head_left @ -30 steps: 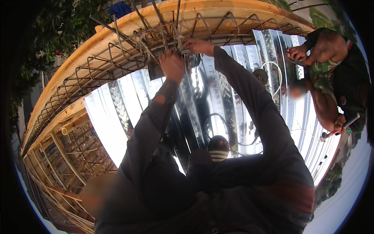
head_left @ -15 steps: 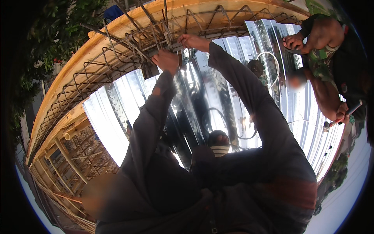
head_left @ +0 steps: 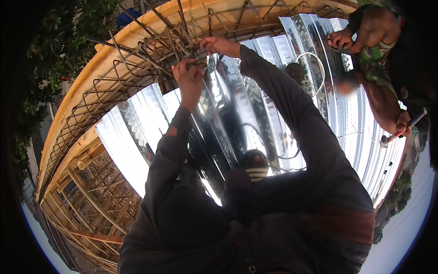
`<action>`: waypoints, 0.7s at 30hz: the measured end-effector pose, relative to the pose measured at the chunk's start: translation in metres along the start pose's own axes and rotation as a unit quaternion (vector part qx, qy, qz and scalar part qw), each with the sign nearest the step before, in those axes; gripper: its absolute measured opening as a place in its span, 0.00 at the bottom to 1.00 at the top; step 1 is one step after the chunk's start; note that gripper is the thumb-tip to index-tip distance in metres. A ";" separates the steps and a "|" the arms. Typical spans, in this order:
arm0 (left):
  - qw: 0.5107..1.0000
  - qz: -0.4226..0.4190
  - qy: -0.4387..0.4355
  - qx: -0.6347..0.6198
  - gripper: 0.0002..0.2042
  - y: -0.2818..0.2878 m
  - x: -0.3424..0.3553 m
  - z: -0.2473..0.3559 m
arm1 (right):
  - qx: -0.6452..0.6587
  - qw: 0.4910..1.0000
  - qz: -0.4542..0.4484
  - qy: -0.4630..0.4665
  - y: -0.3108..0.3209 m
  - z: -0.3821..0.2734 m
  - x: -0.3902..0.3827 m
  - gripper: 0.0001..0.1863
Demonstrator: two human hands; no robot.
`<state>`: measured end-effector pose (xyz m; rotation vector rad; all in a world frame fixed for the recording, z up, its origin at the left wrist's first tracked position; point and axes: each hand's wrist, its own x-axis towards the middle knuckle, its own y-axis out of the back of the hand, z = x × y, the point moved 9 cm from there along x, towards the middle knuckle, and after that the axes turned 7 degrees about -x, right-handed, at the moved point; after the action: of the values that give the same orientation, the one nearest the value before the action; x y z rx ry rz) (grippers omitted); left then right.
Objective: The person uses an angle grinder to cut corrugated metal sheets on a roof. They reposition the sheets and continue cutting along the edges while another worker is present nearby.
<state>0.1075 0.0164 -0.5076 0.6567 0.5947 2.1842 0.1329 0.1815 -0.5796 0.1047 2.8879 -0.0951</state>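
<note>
A rusty rebar cage (head_left: 150,50) lies in a long wooden beam form (head_left: 91,86) at the edge of shiny corrugated metal decking (head_left: 137,118). My left hand (head_left: 189,77) is raised to the cage, its fingers closed around a bar. My right hand (head_left: 219,45) reaches to the same spot from the right and pinches a thin tie wire (head_left: 205,61) that runs between the two hands. Both arms are in dark long sleeves. My foot in a striped sock (head_left: 256,166) stands on the decking below.
A co-worker (head_left: 378,59) in a camouflage sleeve crouches at the right on the decking and holds a slim tool (head_left: 401,132). A loop of wire (head_left: 315,68) lies on the sheets. Timber props (head_left: 100,196) stand below left. Trees (head_left: 41,59) border the far side.
Both my hands have stayed at the same joint of the cage and shifted slightly left. The co-worker at the right has moved up in the view.
</note>
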 end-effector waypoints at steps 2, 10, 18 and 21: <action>1.000 -0.008 -0.019 0.003 0.06 0.001 -0.004 0.010 | -0.007 1.000 0.004 0.006 0.000 -0.002 -0.004 0.16; 0.987 -0.085 -0.129 0.046 0.10 -0.006 -0.042 0.034 | -0.014 1.000 -0.011 -0.007 -0.005 -0.007 -0.005 0.13; 0.963 -0.145 -0.206 0.095 0.12 -0.014 -0.050 0.048 | -0.246 0.968 0.009 -0.050 -0.015 0.001 0.000 0.25; 0.952 -0.173 -0.207 0.142 0.09 -0.024 -0.061 0.046 | -0.286 0.954 0.052 -0.067 -0.020 0.000 -0.003 0.29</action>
<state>0.1836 -0.0068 -0.5029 1.0452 0.7398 1.5854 0.1341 0.1612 -0.5782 0.1345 2.6446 0.7188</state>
